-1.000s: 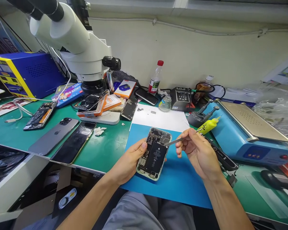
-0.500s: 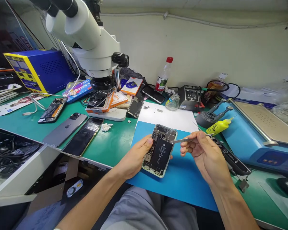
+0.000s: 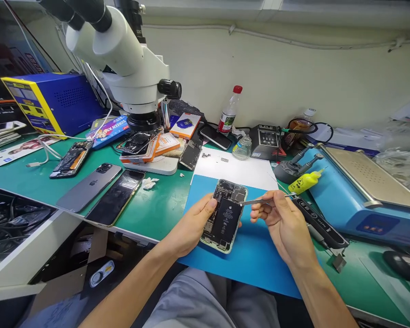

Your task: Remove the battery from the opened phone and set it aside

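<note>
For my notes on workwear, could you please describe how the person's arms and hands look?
The left hand and right hand are ungloved, with no rings visible; the forearms show no sleeves, watch or bracelet. Grey clothing shows below.

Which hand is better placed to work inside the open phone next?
Probably the right hand: it holds a thin metal tool with its tip at the phone's exposed inside. The left hand is occupied gripping the phone's side.
</note>
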### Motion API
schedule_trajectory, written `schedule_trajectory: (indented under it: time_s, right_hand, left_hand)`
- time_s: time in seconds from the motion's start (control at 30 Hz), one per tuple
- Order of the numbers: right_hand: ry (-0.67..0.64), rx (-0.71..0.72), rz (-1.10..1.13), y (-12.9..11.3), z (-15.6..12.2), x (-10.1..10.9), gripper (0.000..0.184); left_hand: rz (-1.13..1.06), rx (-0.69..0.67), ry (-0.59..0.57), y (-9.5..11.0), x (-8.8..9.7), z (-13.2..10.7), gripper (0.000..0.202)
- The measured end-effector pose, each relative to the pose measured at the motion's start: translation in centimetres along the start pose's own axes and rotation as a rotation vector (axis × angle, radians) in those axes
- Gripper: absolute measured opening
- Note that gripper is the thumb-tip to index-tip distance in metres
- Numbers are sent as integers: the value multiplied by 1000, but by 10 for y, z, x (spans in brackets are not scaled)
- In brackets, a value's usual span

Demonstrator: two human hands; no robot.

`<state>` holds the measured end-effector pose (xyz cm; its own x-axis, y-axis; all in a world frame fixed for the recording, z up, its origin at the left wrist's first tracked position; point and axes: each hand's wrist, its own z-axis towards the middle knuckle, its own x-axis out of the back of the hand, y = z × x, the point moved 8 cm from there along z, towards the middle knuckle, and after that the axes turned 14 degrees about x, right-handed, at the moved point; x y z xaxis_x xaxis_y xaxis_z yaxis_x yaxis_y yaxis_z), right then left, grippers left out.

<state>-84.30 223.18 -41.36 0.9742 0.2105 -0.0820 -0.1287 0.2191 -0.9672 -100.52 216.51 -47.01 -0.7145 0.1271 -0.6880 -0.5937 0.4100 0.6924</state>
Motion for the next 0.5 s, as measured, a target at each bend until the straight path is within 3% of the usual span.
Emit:
schedule_trajectory:
  time_s: [0.17, 0.5]
  right_hand:
    - [19, 23, 11, -2, -8, -2, 41]
    - [1, -174, 113, 14, -6, -2, 46]
  left_hand:
    - [12, -1, 6, -2, 0, 1, 44]
    - [53, 41, 24, -7, 1, 2, 51]
